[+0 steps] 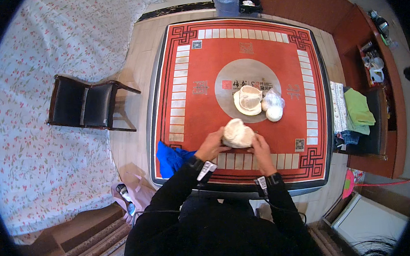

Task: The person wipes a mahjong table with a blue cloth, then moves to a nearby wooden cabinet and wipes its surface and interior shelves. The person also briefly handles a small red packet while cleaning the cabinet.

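Between my two hands is a cream-coloured, rounded, soft-looking object [238, 134] with a fold across its top; its exact kind is not clear. My left hand [211, 145] grips its left side, with the fingers partly hidden. On its lower right edge, the fingers of my right hand [262, 151] are closed. Just beyond it, a similar cream object [248, 100] with a hollow-looking upper part lies on the grey circle of the table mat [204, 121]. Beside that one are a white round item [274, 113] and a clear plastic wrapping [273, 98].
A blue cloth [170, 160] lies at the table's near left corner. A black chair [96, 103] stands to the left by a flowered sheet [53, 138]. At right, green cloths [358, 107] cover a chair. A water jug [227, 3] sits beyond the far edge.
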The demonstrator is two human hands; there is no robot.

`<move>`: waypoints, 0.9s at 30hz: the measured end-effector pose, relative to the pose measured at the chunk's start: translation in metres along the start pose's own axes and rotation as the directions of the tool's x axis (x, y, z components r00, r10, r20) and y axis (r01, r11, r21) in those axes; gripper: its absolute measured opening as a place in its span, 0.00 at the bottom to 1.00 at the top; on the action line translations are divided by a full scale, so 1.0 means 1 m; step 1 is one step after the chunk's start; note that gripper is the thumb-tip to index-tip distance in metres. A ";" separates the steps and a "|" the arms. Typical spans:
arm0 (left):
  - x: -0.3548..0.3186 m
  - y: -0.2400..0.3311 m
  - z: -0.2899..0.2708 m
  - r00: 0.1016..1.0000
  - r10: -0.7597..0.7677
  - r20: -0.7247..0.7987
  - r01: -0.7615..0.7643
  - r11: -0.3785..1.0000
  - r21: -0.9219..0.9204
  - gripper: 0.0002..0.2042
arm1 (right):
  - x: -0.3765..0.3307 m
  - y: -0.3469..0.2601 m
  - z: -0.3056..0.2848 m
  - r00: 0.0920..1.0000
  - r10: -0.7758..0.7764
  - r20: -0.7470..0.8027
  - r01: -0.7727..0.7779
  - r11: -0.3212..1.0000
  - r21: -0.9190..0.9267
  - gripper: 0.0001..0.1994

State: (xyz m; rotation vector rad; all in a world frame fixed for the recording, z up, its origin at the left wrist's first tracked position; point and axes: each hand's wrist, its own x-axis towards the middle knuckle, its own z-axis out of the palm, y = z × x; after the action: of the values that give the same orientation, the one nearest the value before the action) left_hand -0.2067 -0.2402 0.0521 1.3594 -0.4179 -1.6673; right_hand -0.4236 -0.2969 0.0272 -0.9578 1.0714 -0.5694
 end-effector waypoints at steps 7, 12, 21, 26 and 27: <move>-0.056 0.024 -0.127 0.979 0.000 -0.202 -0.052 0.965 -0.256 0.25 | 0.041 -0.003 0.141 0.977 0.029 0.211 -0.017 0.998 -0.060 0.20; -0.078 0.029 -0.200 0.947 0.149 -0.285 -0.184 0.978 -0.100 0.24 | 0.066 0.002 0.224 0.962 0.006 0.272 0.006 0.999 -0.045 0.21; -0.077 0.038 -0.255 0.900 -0.015 -0.435 -0.085 0.974 -0.208 0.26 | 0.086 0.028 0.282 0.983 -0.053 0.177 0.081 0.984 -0.156 0.20; -0.075 0.041 -0.253 0.855 0.052 -0.516 0.005 0.994 0.109 0.27 | 0.078 0.027 0.273 0.984 -0.079 0.162 0.108 0.977 -0.182 0.19; -0.077 0.040 -0.255 0.867 0.069 -0.493 0.007 0.988 0.152 0.27 | 0.076 0.028 0.270 0.984 -0.084 0.157 0.111 0.979 -0.169 0.19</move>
State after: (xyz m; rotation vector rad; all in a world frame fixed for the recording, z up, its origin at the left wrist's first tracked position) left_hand 0.0385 -0.1291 0.0417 1.8180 -0.2592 -1.2093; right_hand -0.1478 -0.2425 0.0097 -1.1959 0.9556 -0.4796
